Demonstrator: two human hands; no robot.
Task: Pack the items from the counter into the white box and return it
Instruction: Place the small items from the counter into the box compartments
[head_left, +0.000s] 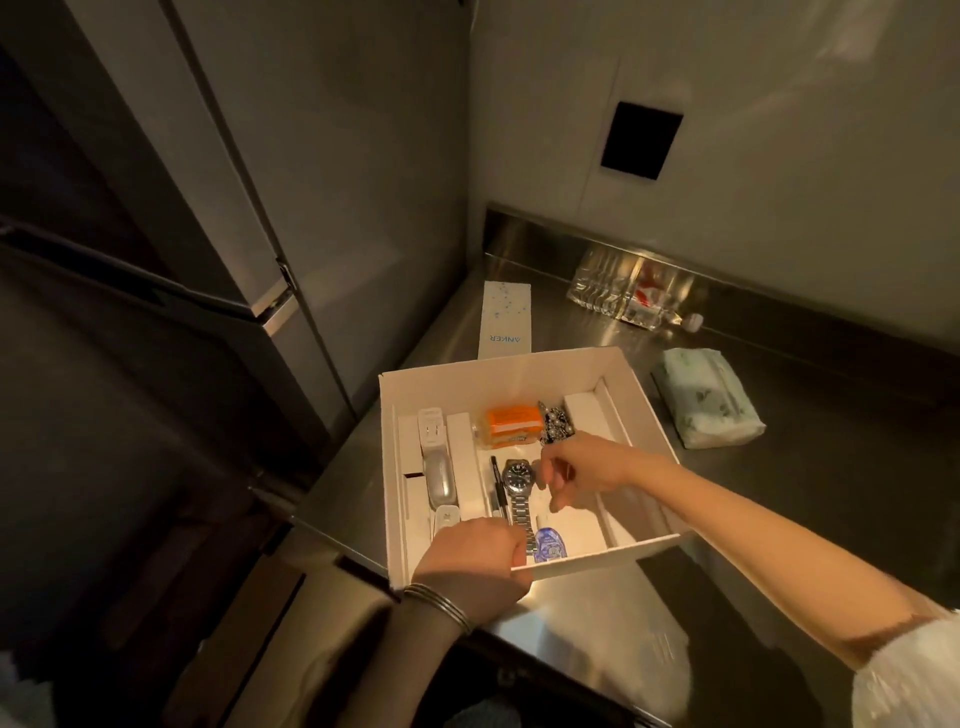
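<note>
One tissue pack (709, 400) lies right of white box (498, 371), nearer right hand (587, 467); its fingers (558, 496) loosely curled, empty, inside box. Left hand (472, 561) grips near rim.

The light is dim and yellow. A bright patch shines on the tabletop (597, 636), and the left side is dark. Edges look bent.

View: single head-worn wide-angle camera.
Facing: forward and steeply down onto a steel counter (841, 441).
Nearness: close, within arm's reach; white box (519, 371) sits at frame centre.
Edges: refrigerator (311, 182) fills the upper left, wall (779, 104) the upper right.
Distortion: straight lines bow toward the frame margins.
</note>
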